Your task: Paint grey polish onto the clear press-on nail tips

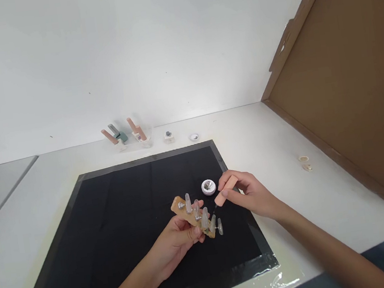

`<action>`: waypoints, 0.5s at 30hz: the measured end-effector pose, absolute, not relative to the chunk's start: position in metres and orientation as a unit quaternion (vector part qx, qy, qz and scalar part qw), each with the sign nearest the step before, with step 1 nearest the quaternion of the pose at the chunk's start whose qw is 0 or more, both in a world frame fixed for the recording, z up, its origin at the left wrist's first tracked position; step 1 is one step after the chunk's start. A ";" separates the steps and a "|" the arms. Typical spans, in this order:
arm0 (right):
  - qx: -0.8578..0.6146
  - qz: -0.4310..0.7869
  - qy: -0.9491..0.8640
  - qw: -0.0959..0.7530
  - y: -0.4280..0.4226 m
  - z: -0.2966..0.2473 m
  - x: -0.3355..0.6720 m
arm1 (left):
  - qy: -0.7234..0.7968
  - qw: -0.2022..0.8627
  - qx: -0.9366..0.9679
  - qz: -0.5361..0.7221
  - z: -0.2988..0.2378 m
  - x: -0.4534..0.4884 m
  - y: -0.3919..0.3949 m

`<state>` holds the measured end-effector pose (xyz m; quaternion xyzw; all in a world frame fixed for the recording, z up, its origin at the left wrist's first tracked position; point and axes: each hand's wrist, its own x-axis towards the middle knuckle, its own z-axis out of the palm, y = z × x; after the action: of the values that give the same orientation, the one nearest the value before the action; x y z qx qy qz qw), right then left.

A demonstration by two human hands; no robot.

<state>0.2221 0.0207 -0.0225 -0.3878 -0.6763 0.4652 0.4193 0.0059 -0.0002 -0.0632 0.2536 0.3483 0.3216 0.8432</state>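
My left hand (178, 240) is closed around a tan wooden strip (181, 207) that carries several clear nail tips (205, 218) on small metal clips. It holds the strip tilted above the black mat (122, 205). My right hand (250, 195) pinches a peach-coloured brush handle (225, 190), its dark tip pointing down at the nail tips. A small round white pot (208, 187) with grey contents stands on the mat just behind the brush.
Along the back of the white table (265, 139) stand small bottles and brushes in holders (125, 136), a tiny jar (168, 135) and a lid (194, 137). Two small cream rings (305, 162) lie at the right. A brown cardboard sheet (346, 81) leans at the right.
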 end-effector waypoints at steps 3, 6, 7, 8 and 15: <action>-0.369 0.472 -0.690 0.406 0.020 -0.023 0.224 | 0.344 0.844 0.254 0.323 -0.063 0.006 0.000; -0.365 0.473 -0.703 0.385 0.021 -0.023 0.223 | 0.344 0.844 0.254 0.324 -0.063 0.006 0.000; -0.372 0.473 -0.700 0.385 0.021 -0.024 0.222 | 0.345 0.844 0.252 0.323 -0.063 0.006 -0.001; -0.381 0.472 -0.693 0.390 0.021 -0.024 0.222 | 0.346 0.844 0.251 0.323 -0.063 0.006 -0.001; -0.353 0.490 -0.691 0.398 0.019 -0.024 0.223 | 0.347 0.844 0.251 0.323 -0.061 0.006 0.000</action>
<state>0.2228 0.0194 -0.0240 -0.3532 -0.6910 0.4896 0.3976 0.0057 -0.0002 -0.0608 0.2512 0.3469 0.3228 0.8440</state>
